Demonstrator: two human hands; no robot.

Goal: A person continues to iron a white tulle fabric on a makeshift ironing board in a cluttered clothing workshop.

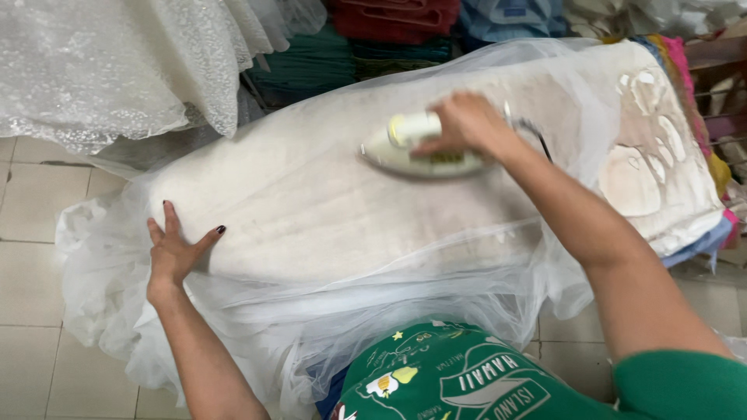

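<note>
A sheer white tulle fabric (311, 210) is spread over a padded ironing board (661, 187) with a stained cream cover. My right hand (467, 124) grips the handle of a white and pale yellow iron (408, 152), which rests flat on the tulle near the board's middle. My left hand (175, 249) lies flat, fingers spread, on the tulle at the board's left end, pressing it down. Loose tulle hangs over the near edge, down towards my green top.
White lace fabric (117, 70) hangs at the upper left. Folded red, teal and blue cloths (389, 31) are stacked behind the board. Colourful layers (692, 85) edge the board's right side. Beige floor tiles (31, 233) show at left. The iron's dark cord (541, 136) trails right.
</note>
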